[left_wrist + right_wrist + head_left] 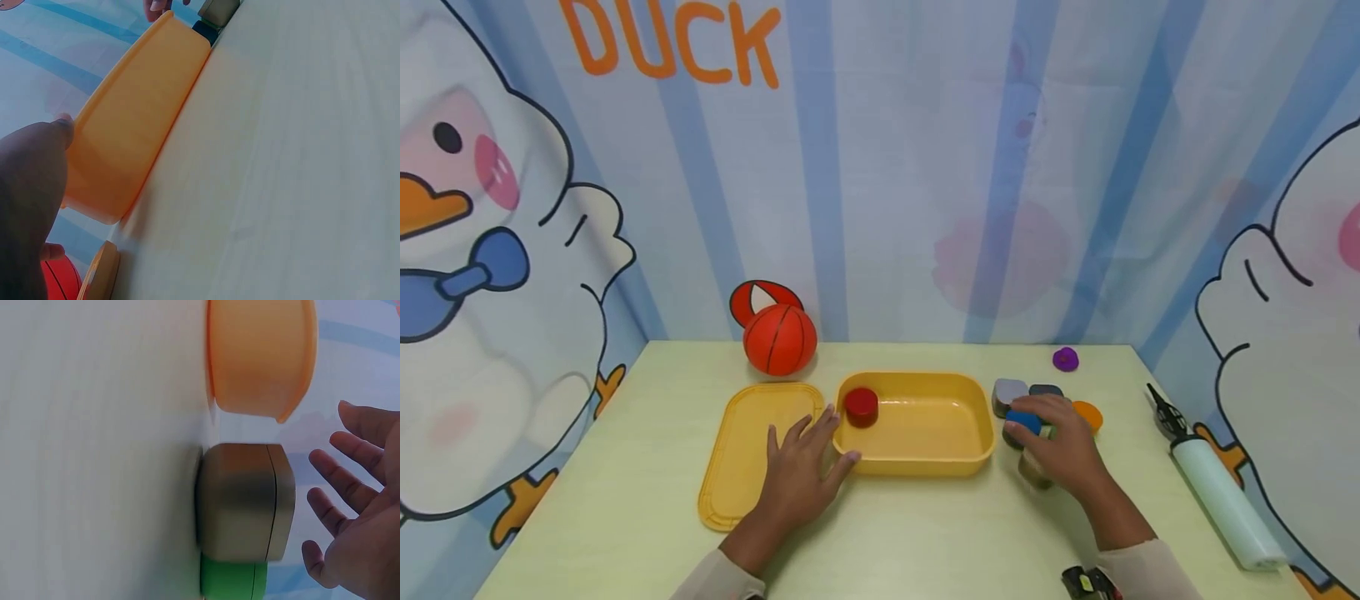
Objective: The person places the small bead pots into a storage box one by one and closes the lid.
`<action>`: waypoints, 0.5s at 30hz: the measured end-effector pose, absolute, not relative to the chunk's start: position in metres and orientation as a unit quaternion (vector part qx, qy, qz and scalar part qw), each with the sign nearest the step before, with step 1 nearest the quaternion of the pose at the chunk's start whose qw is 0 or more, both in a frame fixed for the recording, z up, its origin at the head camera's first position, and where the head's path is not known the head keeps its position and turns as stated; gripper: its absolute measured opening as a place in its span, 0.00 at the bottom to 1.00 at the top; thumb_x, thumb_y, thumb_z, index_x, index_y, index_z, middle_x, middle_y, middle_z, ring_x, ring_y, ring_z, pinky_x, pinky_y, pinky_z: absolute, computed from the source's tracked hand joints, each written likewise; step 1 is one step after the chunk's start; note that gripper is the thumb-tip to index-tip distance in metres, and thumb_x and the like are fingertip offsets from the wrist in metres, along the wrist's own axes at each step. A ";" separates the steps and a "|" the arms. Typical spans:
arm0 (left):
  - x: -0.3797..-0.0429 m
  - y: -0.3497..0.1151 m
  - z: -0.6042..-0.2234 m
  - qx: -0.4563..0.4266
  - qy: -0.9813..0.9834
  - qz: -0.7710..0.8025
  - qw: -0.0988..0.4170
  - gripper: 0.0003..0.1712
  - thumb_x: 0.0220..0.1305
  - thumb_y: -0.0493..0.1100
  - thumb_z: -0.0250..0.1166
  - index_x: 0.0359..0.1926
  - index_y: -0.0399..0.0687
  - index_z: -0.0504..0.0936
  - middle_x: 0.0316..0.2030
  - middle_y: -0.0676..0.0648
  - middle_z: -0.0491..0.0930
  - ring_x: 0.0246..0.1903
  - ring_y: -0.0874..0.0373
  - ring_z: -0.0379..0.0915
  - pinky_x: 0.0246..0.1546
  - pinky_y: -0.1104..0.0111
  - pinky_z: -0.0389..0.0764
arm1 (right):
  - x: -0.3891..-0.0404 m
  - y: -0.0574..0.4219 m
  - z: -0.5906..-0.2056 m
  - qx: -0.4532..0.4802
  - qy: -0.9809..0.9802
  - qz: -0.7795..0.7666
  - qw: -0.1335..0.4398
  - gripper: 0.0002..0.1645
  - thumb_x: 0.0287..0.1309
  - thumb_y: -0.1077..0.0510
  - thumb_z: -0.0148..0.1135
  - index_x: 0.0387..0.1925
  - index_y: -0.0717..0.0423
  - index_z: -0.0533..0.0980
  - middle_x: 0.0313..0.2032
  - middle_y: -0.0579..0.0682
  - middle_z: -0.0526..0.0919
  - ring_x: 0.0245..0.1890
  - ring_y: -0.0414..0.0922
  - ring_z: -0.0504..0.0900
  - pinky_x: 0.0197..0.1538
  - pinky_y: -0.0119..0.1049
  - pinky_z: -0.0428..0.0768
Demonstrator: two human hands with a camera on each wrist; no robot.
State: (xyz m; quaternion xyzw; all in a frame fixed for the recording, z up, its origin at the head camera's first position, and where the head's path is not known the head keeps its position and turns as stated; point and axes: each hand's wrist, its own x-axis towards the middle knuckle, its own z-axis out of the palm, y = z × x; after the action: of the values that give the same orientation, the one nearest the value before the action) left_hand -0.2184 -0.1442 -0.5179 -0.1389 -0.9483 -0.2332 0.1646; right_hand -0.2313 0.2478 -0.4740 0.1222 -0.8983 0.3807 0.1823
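Observation:
My left hand (805, 473) rests at the left end of a yellow plastic box (917, 468), fingers spread, thumb on the near rim. A short red cylinder (862, 407) stands inside the box, at its left. To the box's right, my right hand (1063, 442) is over a cluster of small blocks, thumb and forefinger beside a blue-topped block (1024, 422). In the right wrist view, that hand's fingers are loosely spread above a brown block (240, 503) and a green block (228, 578). The palm partly hides the cluster in the head view.
A flat yellow lid (737, 467) lies left of the box, with a red ball (780, 340) behind it. Grey (1009, 397) and orange (1087, 415) pieces flank the right hand. Farther back sits a purple object (1065, 359); a pale green pump (1225, 500) lies rightmost.

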 end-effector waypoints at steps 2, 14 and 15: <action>-0.218 -0.144 -0.517 -0.138 -0.949 -0.233 0.161 0.41 0.74 0.66 0.67 0.77 0.49 0.77 0.80 0.48 0.73 0.76 0.36 0.72 0.74 0.17 0.51 | -0.228 0.255 -0.476 0.122 -0.894 0.385 0.193 0.19 0.67 0.62 0.76 0.57 0.64 0.87 0.59 0.63 0.89 0.67 0.66 0.78 0.69 0.71 0.76; -0.217 -0.144 -0.518 -0.139 -0.949 -0.231 0.164 0.40 0.74 0.65 0.67 0.77 0.49 0.77 0.79 0.48 0.73 0.76 0.37 0.72 0.74 0.17 0.52 | -0.216 0.293 -0.491 0.108 -0.890 0.392 0.207 0.20 0.66 0.63 0.75 0.58 0.62 0.86 0.60 0.67 0.87 0.71 0.68 0.70 0.65 0.79 0.68; -0.217 -0.144 -0.518 -0.139 -0.949 -0.229 0.164 0.40 0.74 0.66 0.66 0.77 0.49 0.77 0.79 0.49 0.73 0.76 0.37 0.72 0.74 0.17 0.52 | -0.215 0.296 -0.493 0.111 -0.889 0.394 0.208 0.20 0.66 0.63 0.75 0.58 0.62 0.86 0.60 0.68 0.87 0.71 0.68 0.70 0.64 0.79 0.67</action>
State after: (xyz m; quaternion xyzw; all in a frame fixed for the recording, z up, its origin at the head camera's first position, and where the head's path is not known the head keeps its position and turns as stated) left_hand -0.2175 -0.1444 -0.5177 -0.1390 -0.9494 -0.2291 0.1640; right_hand -0.2150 0.2959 -0.4930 0.1109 -0.8885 0.3938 0.2079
